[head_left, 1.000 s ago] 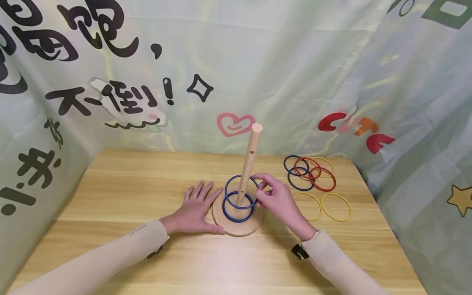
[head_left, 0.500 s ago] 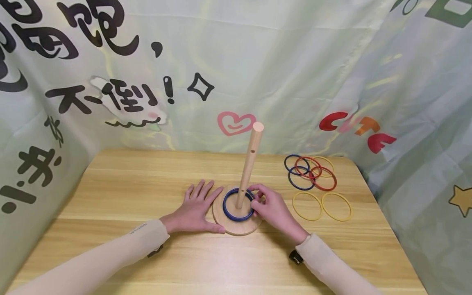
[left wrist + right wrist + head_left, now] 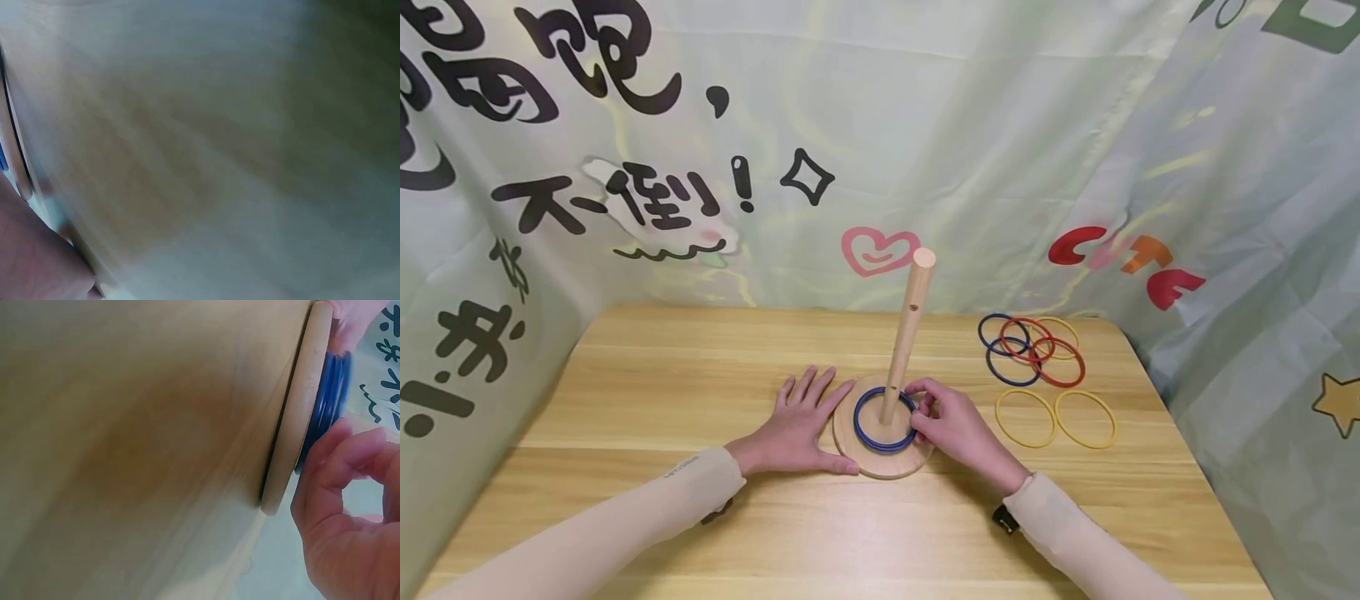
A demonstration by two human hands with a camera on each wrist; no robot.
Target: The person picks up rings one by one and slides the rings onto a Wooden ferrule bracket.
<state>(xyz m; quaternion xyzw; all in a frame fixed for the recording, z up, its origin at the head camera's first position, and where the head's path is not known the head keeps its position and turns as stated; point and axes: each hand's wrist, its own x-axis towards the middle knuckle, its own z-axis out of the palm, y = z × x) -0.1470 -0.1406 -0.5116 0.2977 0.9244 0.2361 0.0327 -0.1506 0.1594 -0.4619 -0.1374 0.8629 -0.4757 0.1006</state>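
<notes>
A wooden post [image 3: 904, 342] rises from a round wooden base [image 3: 883, 468] on the table. Blue rings [image 3: 867, 440] lie stacked around the foot of the post; the right wrist view shows the blue stack [image 3: 320, 406] edge-on above the base [image 3: 297, 419]. My right hand [image 3: 961, 427] pinches the top blue ring at its right side between thumb and fingers, low over the base. With fingers spread, my left hand [image 3: 797, 429] rests at the base's left edge, its thumb against the front of it. Only part of that left hand [image 3: 34, 250] shows in the left wrist view.
Beyond my right hand, blue rings [image 3: 994, 372], red rings [image 3: 1071, 382] and a yellow ring [image 3: 1074, 333] overlap at the back right. Two more yellow rings, a left one [image 3: 998, 419] and a right one [image 3: 1114, 421], lie in front of them. Printed cloth [image 3: 985, 150] hangs behind the table.
My right hand has lowered a blue ring down around the post onto the blue stack at the base. The left hand stays where it was.
</notes>
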